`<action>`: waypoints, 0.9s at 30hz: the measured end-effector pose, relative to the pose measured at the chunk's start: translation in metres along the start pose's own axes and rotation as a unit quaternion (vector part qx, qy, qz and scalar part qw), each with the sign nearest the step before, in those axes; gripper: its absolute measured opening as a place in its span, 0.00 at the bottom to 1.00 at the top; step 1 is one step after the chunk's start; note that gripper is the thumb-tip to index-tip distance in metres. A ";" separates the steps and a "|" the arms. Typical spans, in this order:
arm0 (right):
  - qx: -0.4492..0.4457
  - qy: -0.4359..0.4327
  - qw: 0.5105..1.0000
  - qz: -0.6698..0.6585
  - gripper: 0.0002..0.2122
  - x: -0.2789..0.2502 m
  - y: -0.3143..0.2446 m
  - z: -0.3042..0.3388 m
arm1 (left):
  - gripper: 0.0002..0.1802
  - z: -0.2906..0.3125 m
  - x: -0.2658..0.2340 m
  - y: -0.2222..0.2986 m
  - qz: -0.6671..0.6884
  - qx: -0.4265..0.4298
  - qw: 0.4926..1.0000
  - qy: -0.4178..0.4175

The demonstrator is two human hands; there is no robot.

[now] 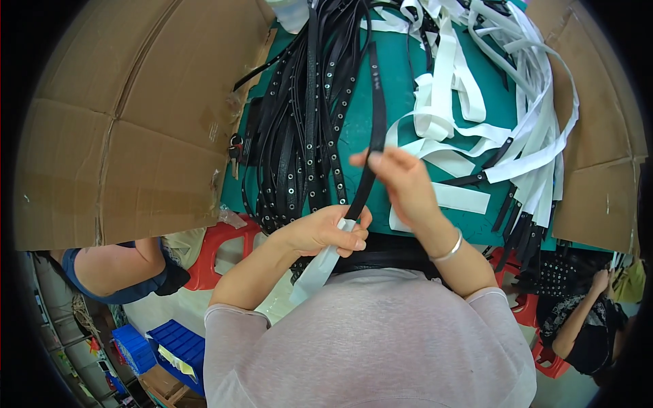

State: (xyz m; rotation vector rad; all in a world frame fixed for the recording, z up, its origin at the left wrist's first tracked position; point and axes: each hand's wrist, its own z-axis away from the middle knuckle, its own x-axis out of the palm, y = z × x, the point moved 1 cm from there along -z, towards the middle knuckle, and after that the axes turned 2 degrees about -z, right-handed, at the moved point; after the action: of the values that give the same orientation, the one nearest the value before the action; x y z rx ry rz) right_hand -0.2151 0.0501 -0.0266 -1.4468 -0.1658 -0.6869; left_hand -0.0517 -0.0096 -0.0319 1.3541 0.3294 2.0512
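Observation:
A black belt (378,102) runs upward over the green table from my left hand. My left hand (326,230) is closed around its lower end, where a white strip (316,272) meets the belt and hangs down toward my shirt. Higher up, my right hand (408,187) has its thumb and a finger on either side of the belt, pinching it; the fingers are slightly blurred. Left of the belt lies a thick bundle of black eyeleted belts (309,129). To the right are loose white strips (445,75) and a pile of belts with white wrapping (537,149).
Cardboard walls (136,122) (598,122) flank the green table (360,122). Keys (235,149) hang by the left edge, and a white tub (289,13) stands at the back. Red stools (221,251), blue crates (178,350) and two other people are nearby.

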 end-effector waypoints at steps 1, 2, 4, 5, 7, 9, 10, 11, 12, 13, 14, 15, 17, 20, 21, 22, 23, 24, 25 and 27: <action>0.026 -0.039 0.997 0.067 0.11 0.001 0.004 0.012 | 0.16 0.000 0.002 0.004 0.000 -0.001 1.000 -0.002; 0.042 -0.076 0.992 0.088 0.11 0.005 0.008 0.025 | 0.16 0.001 0.003 0.010 -0.024 0.016 0.999 0.014; 0.052 -0.102 0.989 0.099 0.14 0.010 0.010 0.032 | 0.17 0.002 0.003 0.012 -0.042 0.040 0.998 0.025; 0.046 -0.064 0.996 0.035 0.15 0.005 0.006 0.021 | 0.17 0.000 0.003 0.011 -0.041 0.040 0.998 0.025; 0.076 -0.005 0.988 -0.133 0.16 -0.010 -0.008 -0.010 | 0.17 -0.002 0.002 0.007 -0.015 -0.003 1.000 -0.015; 0.039 0.023 0.994 -0.097 0.15 -0.009 -0.012 -0.013 | 0.17 -0.005 0.002 0.003 -0.005 -0.014 0.999 -0.028; 0.003 0.051 0.997 -0.060 0.14 -0.008 -0.015 -0.015 | 0.17 -0.005 0.001 0.002 -0.009 -0.013 1.000 -0.023; -0.023 0.014 1.000 -0.015 0.12 -0.001 -0.014 -0.005 | 0.17 -0.005 0.000 0.003 -0.012 -0.012 1.000 -0.019; 0.007 -0.014 1.000 0.004 0.12 0.005 -0.008 0.007 | 0.17 -0.005 -0.001 0.005 -0.011 -0.012 1.000 -0.021; 0.036 -0.042 0.998 0.023 0.11 0.009 -0.004 0.018 | 0.17 -0.005 -0.002 0.009 -0.099 0.005 0.995 0.000; 0.095 -0.058 0.994 -0.020 0.11 0.010 -0.002 0.025 | 0.18 -0.005 -0.001 0.012 -0.187 0.023 0.982 0.021; 0.036 -0.031 0.999 0.000 0.12 0.008 -0.005 0.023 | 0.18 -0.005 0.010 0.019 -0.178 0.030 0.983 0.032; -0.075 0.020 0.997 0.006 0.12 0.003 -0.024 0.011 | 0.18 -0.005 0.009 0.015 -0.131 0.016 0.991 0.002; -0.132 -0.013 0.991 0.036 0.11 -0.006 -0.056 -0.003 | 0.19 -0.006 0.009 0.012 -0.084 -0.004 0.996 -0.032; -0.131 -0.014 0.991 0.036 0.11 -0.004 -0.058 -0.002 | 0.18 -0.006 0.009 0.014 -0.074 0.008 0.996 -0.039; -0.131 -0.022 0.990 0.052 0.10 -0.002 -0.058 0.001 | 0.18 -0.006 0.009 0.015 -0.064 0.021 0.997 -0.047; -0.130 -0.029 0.989 0.067 0.09 0.001 -0.057 0.005 | 0.18 -0.007 0.009 0.018 -0.064 0.022 0.997 -0.045; -0.098 -0.028 0.993 0.059 0.08 0.003 -0.052 0.010 | 0.18 -0.008 0.010 0.022 -0.075 0.030 0.995 -0.053; -0.061 -0.043 0.996 0.049 0.07 0.004 -0.045 0.013 | 0.18 -0.010 0.012 0.026 -0.085 0.037 0.994 -0.060; 0.019 -0.067 0.991 0.113 0.06 0.008 -0.039 0.024 | 0.19 -0.012 0.022 0.035 -0.071 0.059 0.995 -0.039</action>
State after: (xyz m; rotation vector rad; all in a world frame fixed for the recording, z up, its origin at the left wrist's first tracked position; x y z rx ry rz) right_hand -0.2221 0.0708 0.0143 -1.4498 -0.1158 -0.4008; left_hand -0.0817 -0.0202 -0.0027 1.4345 0.5055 1.8820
